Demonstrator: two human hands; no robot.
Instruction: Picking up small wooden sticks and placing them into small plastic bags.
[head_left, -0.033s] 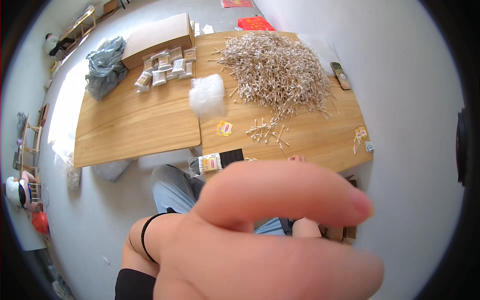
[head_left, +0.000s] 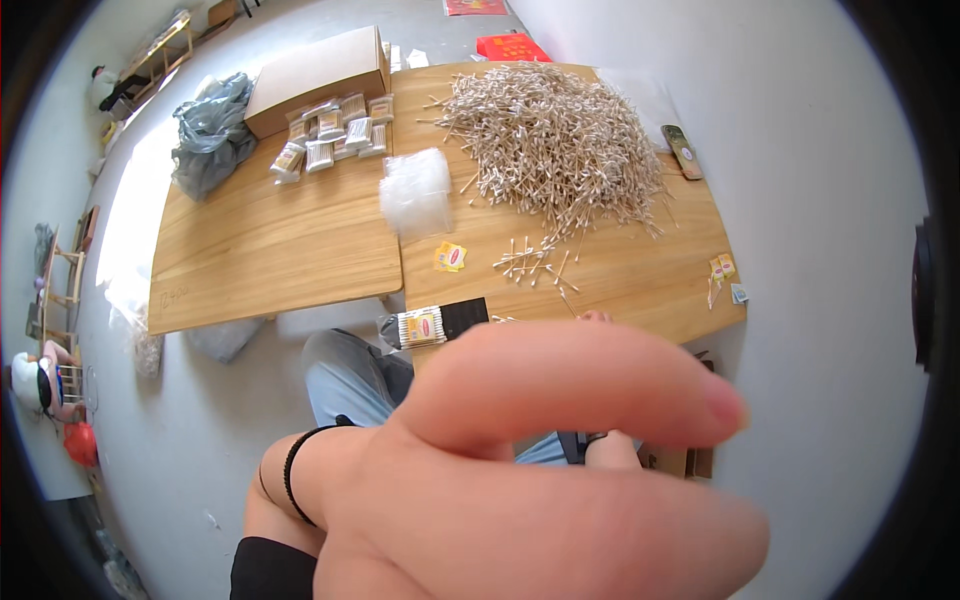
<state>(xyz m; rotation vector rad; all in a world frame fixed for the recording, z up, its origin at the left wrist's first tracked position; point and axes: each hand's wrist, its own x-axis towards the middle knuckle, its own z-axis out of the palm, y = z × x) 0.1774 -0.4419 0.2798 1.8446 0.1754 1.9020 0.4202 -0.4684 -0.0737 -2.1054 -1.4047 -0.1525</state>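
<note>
Empty, the left hand (head_left: 520,480) shows a loosely curled grip right at the lens, hiding the lap; cotton swabs (head_left: 555,135) heap at one o'clock on the worktop (head_left: 270,250).

Left hand (head_left: 520,470) raised close to the camera, fingers (head_left: 580,385) extended sideways, black band on wrist, right hand mostly hidden behind it
</note>
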